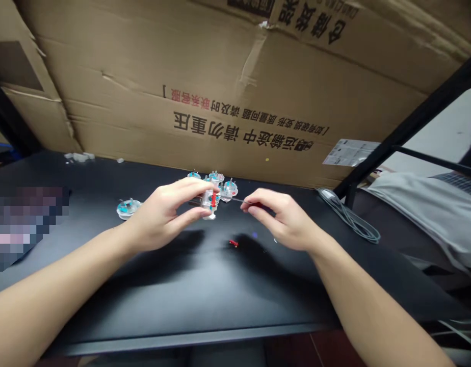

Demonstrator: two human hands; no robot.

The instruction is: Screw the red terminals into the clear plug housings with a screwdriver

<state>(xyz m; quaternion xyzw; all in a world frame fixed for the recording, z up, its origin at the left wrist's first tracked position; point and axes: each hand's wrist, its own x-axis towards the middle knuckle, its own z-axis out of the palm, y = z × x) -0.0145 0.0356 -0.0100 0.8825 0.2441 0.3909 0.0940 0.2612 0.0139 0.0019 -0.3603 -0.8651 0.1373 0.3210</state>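
My left hand (pixel 172 211) is closed, thumb and fingers gripping a small clear plastic assembly (pixel 207 199) with a red part (pixel 213 199) on its right side. My right hand (pixel 277 216) pinches a thin metal rod-like tool (pixel 235 199), whose far end reaches to the assembly near the red part. Fingers cover most of the tool's near end, so its exact kind is unclear. On the table below lies a small red piece (pixel 234 243). Behind my left hand sit several clear round units with teal parts (pixel 230 188), and another such unit (pixel 128 208) stands left of it.
A large cardboard sheet (pixel 144 122) with printed characters rises behind the black table (pixel 205 306). A coiled grey cable (pixel 350 216) lies at the right, beside a black metal frame (pixel 415 122). White scraps (pixel 79 157) lie at the back left. Grey fabric (pixel 422 214) is at far right.
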